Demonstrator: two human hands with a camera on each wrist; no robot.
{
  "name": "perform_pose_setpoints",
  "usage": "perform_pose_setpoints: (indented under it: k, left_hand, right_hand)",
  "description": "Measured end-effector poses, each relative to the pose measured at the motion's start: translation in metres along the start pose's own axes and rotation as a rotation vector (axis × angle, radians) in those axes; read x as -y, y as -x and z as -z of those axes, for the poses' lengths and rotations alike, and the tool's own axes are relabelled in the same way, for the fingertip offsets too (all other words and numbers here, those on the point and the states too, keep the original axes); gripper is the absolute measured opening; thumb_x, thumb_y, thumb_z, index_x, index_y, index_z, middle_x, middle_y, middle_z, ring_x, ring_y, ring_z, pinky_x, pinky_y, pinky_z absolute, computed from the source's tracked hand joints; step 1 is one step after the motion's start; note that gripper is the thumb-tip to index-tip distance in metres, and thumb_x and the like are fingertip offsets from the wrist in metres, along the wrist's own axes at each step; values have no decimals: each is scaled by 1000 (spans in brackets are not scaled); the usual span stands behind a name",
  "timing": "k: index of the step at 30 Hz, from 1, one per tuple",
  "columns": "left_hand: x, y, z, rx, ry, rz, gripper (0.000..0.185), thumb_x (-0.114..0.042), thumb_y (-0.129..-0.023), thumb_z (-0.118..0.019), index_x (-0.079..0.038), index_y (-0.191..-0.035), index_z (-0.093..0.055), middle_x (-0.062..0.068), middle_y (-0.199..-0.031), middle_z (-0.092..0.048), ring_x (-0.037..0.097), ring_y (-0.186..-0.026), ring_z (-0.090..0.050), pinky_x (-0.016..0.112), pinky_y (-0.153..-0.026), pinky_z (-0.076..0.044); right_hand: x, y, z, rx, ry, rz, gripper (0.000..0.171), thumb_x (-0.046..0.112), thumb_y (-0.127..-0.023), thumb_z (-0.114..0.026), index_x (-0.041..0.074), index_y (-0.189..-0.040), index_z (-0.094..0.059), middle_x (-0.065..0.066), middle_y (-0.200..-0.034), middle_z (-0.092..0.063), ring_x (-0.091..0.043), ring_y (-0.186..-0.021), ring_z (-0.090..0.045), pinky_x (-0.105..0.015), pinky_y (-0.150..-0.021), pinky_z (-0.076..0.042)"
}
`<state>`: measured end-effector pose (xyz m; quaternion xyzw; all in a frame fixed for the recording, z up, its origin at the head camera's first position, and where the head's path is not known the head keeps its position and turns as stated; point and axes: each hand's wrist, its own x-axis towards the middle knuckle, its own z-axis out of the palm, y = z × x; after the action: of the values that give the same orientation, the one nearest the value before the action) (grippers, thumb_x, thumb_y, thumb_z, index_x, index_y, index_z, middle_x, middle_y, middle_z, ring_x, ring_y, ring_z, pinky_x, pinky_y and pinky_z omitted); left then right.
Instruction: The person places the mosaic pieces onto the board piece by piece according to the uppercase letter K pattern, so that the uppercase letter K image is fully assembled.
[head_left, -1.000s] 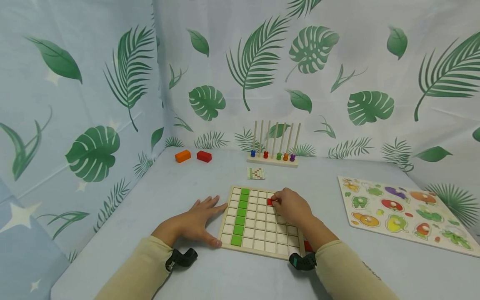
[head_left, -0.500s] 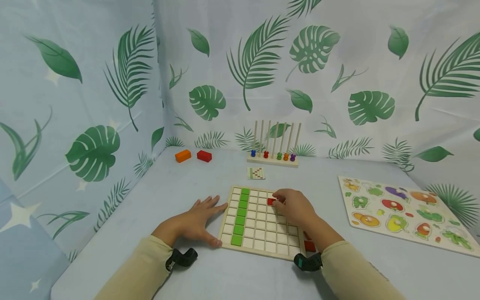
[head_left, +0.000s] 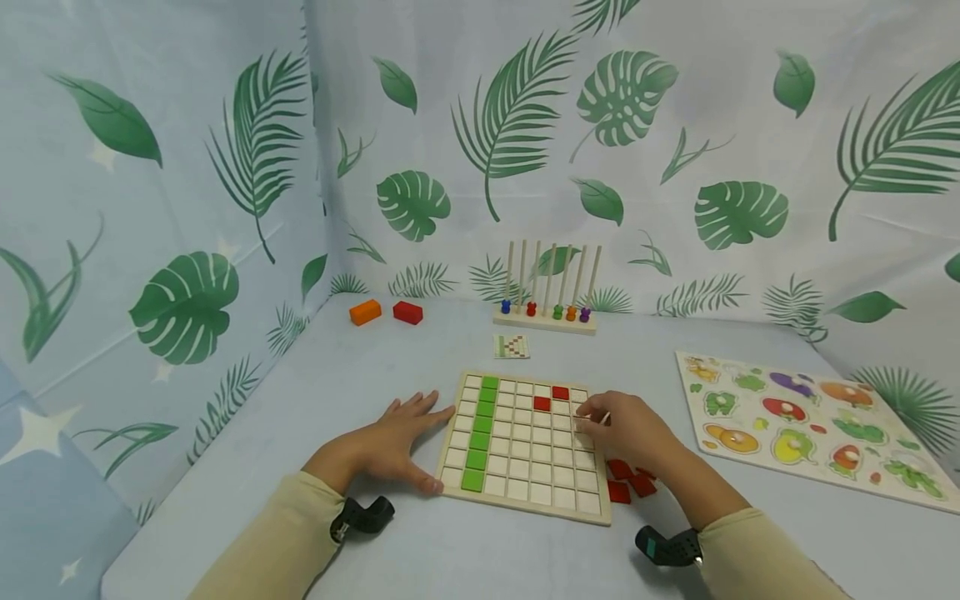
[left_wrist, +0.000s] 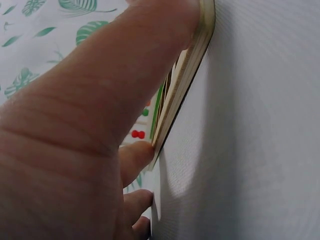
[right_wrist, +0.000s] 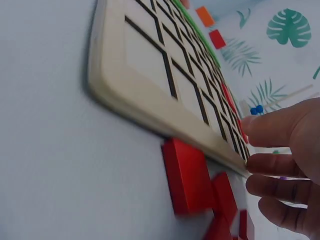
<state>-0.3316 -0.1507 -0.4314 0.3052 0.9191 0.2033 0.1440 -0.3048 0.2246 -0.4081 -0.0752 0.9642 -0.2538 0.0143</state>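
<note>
A wooden grid board (head_left: 517, 468) with white squares lies flat in the head view. One column alternates green tiles (head_left: 477, 459) with white squares. Near the far right corner, two red tiles (head_left: 560, 392) sit in squares set diagonally. My left hand (head_left: 393, 442) is spread along the board's left side, thumb at the near corner and index finger at the edge. Over the right edge hovers my right hand (head_left: 633, 429), fingers loosely bent. Its thumb and fingers (right_wrist: 272, 185) stand apart with nothing between them in the right wrist view.
Several loose red tiles (head_left: 618, 492) lie beside the board's right edge, under the right forearm. Beyond the board are a small pattern card (head_left: 512, 347) and a peg rack (head_left: 544, 321). Orange (head_left: 365, 312) and red (head_left: 408, 312) blocks stand back left; a vegetable puzzle (head_left: 750, 408) lies right.
My right hand has moved from the far right squares toward the right edge and nearer to me. The upper red tile and the loose red tiles now show. The left hand stays put.
</note>
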Motion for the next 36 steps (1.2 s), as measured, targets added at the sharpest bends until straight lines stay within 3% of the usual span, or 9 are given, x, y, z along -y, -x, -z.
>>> perform_pose_setpoints:
  k: [8,16,27,36]
  left_hand:
    - [1,1,0,2,1,-13,115,-69,-69,-82,-28,-163,-29,8,-170,-10,30,-155,-1,52,-122,2]
    - [3,0,-2,-5,-13,-18,116,-70,-69,-82,-28,-163,-29,7,-170,-10,29,-155,-1,52,-122,2]
    - [3,0,-1,-1,-7,-16,115,-70,-69,-81,-29,-163,-29,7,-170,-9,29,-155,0,52,-122,2]
    - [2,-1,-1,-1,-6,-11,115,-69,-69,-83,-29,-163,-29,7,-170,-9,29,-155,0,52,-122,2]
  right_hand:
    - [-19,22,20,33,58,-50,32,21,-92,-76,5,-119,-71,-6,-99,-63,-20,-80,-56,-32,-59,-53]
    - [-35,32,29,52,123,-117,30,26,-87,-82,5,-106,-74,-5,-90,-64,-22,-81,-56,-35,-65,-53]
    - [-38,32,24,19,-19,-112,22,14,-88,-80,6,-105,-70,-4,-94,-66,-21,-84,-60,-34,-67,-56]
    - [-36,20,19,-61,-121,-100,12,8,-94,-70,7,-105,-71,-4,-95,-66,-23,-83,-58,-32,-65,-54]
